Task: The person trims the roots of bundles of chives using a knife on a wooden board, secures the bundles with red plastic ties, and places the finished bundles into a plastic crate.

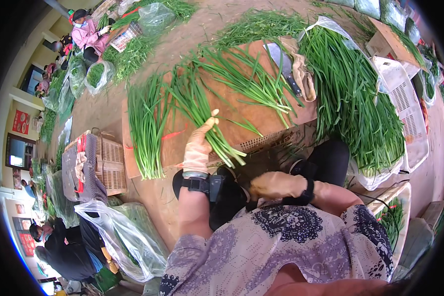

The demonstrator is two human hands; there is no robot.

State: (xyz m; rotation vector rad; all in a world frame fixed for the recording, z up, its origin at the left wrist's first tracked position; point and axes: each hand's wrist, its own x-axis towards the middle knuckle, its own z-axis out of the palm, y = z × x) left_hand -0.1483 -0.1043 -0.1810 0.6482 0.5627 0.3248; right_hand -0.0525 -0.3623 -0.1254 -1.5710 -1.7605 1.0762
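My left hand (199,146), in a pale glove, grips a bunch of garlic chives (193,98) near its pale stem ends, over a brown board (174,151). The stems tilt towards me past the board's front edge. Blurred and also gloved, my right hand (279,185) hangs above my lap with curled fingers; whether it holds anything I cannot make out. On the board's left side rests another bunch of chives (146,129), with a red strip (174,134) beside it. Loose chives (249,81) spread across the right half, close to a cleaver (281,61) with a black handle.
A crumpled tan cloth (301,72) lies beside the cleaver. To the right, a large chive heap (355,100) fills a plastic-lined holder next to a white crate (416,137). A plastic crate (109,162) and clear bag (129,236) stand left. Other people (87,35) work farther off.
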